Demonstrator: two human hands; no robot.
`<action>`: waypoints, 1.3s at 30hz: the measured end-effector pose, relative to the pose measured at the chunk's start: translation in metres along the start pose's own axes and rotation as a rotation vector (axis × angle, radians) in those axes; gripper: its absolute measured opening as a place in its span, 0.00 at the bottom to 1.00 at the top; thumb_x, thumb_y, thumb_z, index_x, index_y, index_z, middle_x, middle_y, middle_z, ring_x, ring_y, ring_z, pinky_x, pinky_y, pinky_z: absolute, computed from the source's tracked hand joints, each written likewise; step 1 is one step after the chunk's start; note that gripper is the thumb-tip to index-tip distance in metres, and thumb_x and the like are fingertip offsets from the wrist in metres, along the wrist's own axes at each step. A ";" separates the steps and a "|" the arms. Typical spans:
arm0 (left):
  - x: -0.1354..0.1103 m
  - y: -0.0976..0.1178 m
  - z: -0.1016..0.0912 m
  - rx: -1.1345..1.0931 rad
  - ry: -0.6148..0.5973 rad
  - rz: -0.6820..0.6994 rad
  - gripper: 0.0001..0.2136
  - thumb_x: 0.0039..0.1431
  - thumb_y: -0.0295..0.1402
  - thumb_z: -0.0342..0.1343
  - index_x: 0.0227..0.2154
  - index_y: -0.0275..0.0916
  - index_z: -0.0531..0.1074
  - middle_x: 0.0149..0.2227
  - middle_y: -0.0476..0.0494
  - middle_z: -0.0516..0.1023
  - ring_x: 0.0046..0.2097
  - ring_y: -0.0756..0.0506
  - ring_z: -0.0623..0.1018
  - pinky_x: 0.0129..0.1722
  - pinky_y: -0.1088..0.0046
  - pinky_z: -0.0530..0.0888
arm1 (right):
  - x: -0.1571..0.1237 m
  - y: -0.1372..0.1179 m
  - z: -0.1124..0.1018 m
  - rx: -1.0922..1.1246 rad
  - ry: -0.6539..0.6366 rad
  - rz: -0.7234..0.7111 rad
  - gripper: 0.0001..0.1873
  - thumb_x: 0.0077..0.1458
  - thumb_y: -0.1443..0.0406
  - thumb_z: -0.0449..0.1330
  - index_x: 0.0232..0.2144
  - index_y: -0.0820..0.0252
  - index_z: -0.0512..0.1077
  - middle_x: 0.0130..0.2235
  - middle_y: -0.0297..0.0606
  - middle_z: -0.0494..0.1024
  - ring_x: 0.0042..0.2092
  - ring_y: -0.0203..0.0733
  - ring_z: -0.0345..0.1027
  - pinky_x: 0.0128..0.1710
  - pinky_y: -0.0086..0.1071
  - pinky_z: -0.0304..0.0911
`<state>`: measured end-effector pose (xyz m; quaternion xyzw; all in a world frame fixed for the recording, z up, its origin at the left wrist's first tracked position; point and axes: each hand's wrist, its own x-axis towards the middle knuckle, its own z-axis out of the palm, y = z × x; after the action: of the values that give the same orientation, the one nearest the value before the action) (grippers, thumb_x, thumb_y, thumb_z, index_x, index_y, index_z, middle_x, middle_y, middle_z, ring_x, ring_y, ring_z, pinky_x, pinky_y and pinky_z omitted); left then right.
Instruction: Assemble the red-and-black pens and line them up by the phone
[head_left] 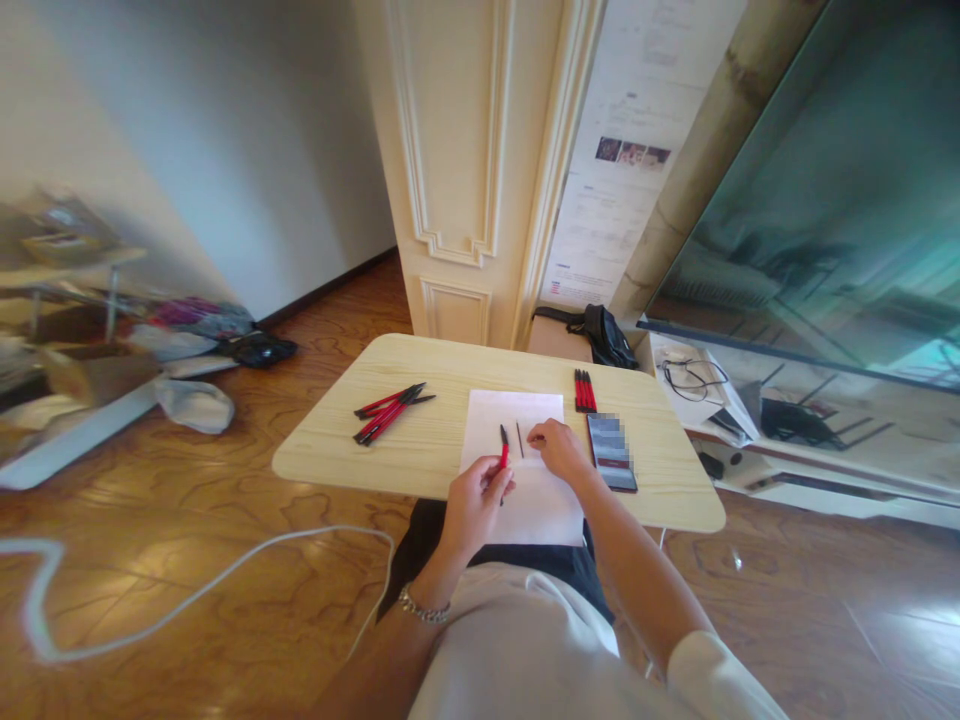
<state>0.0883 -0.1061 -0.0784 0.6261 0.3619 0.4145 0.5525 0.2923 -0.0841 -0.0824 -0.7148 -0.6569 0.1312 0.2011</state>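
Observation:
My left hand [475, 500] is closed around a red and black pen [504, 447], its tip pointing away from me over a white sheet of paper [517, 415]. My right hand [556, 447] rests on the paper with its fingers curled and pinched together beside a thin dark pen refill [519, 439] lying on the sheet. I cannot make out whether the fingers hold anything. The paper lies on a small light wooden table [420, 455].
A loose pile of several red and black pens [390, 408] lies on the table's left. A neat row of three pens [584, 390] sits at the back right, with a phone [611, 452] beside my right hand. A white cable [195, 595] runs across the wooden floor.

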 end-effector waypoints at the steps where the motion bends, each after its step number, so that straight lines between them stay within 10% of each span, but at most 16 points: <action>1: 0.000 0.001 0.000 0.000 -0.001 0.001 0.12 0.57 0.41 0.54 0.38 0.37 0.70 0.33 0.43 0.78 0.33 0.46 0.79 0.31 0.75 0.73 | 0.000 0.000 0.000 -0.002 0.004 -0.003 0.09 0.56 0.68 0.55 0.34 0.57 0.76 0.38 0.40 0.75 0.41 0.38 0.68 0.42 0.28 0.57; 17: -0.002 0.006 0.001 -0.004 -0.031 -0.001 0.16 0.57 0.41 0.53 0.43 0.36 0.72 0.34 0.42 0.79 0.35 0.45 0.79 0.36 0.72 0.75 | -0.030 -0.034 -0.029 0.584 0.118 -0.009 0.12 0.52 0.66 0.54 0.37 0.60 0.75 0.34 0.38 0.79 0.36 0.38 0.70 0.36 0.30 0.63; 39: -0.003 0.013 0.000 0.126 -0.023 0.047 0.13 0.57 0.39 0.53 0.41 0.39 0.75 0.35 0.43 0.80 0.35 0.45 0.79 0.36 0.72 0.74 | -0.046 -0.078 -0.065 0.325 0.069 -0.210 0.10 0.56 0.68 0.55 0.35 0.56 0.77 0.37 0.36 0.79 0.40 0.39 0.71 0.42 0.29 0.62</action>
<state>0.0868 -0.1109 -0.0661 0.6727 0.3659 0.3965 0.5064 0.2481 -0.1331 0.0074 -0.6047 -0.6906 0.1893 0.3487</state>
